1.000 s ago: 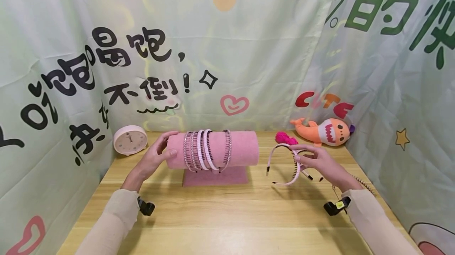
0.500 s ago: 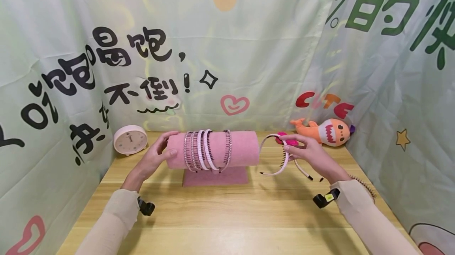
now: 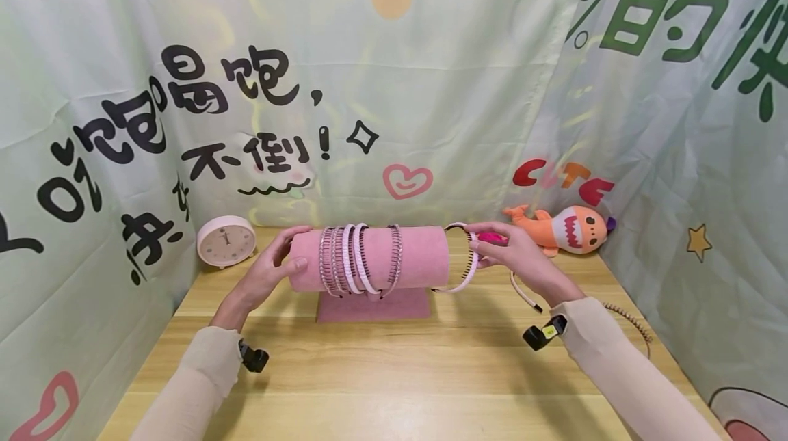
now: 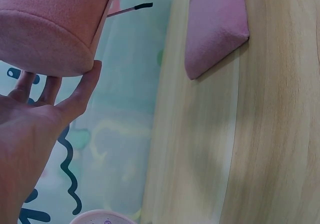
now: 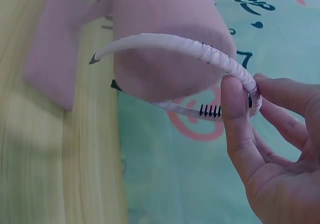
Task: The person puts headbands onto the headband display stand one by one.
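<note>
A pink velvet headband stand (image 3: 425,256) has a horizontal roll on a flat base. Several headbands encircle its left half, two of them white (image 3: 349,263); a beaded headband (image 3: 397,260) sits alone further right. My left hand (image 3: 261,280) steadies the roll's left end, thumb on the front and fingers behind; in the left wrist view its fingertips (image 4: 90,76) touch the end's rim. My right hand (image 3: 520,260) pinches a pale pink headband (image 5: 170,42) with black comb teeth between thumb and fingers. Its open ends reach about the roll's right end, the curve facing right.
Under my right forearm lie another pale headband (image 3: 523,294), partly hidden, and a beaded one (image 3: 634,321). An orange plush toy (image 3: 566,228) and a bright pink item (image 3: 492,238) are at the back right. A round clock (image 3: 226,241) stands back left.
My right hand has carried the pale pink headband leftward, from apart to the roll's right end. The other pale headband stays on the table. My left hand has kept its place.
</note>
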A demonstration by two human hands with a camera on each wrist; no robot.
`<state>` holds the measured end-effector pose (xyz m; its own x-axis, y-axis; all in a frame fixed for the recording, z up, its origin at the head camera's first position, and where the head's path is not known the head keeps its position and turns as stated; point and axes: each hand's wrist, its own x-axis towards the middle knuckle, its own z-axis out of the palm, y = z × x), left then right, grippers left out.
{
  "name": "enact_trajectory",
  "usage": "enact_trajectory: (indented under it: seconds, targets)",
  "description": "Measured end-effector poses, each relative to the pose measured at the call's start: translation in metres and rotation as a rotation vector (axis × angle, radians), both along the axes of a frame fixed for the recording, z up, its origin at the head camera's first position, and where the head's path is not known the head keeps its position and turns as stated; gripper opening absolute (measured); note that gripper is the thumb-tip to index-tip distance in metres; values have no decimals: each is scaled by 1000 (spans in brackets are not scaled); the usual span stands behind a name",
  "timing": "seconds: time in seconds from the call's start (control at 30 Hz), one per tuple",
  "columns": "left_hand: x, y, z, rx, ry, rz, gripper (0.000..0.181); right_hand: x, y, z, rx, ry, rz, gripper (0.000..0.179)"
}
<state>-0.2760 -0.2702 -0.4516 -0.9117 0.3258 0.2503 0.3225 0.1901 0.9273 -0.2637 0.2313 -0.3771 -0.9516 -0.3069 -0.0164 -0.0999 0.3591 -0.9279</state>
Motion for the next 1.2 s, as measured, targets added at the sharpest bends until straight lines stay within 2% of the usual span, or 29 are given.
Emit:
enact_trajectory:
  seconds: [0.4,0.67,0.83,0.97,1.2]
  targets:
    - [0,-1,-1,-8,-7,3,64,-4,-24,6,-18,-44,39,53]
    - [-1,-1,-1,-8,-11,4,64,-9,-39,6,-38,-20,62,51]
    - [0,0,0,-9,-13,4,64,-11,-41,4,-26,-19,49,49]
    - [1,0,1,-8,-9,6,64,-11,-40,2,-16,17,64,51]
    - [0,1,1,-9,-6,5,64,-13,-33,-5,22,109,138,48]
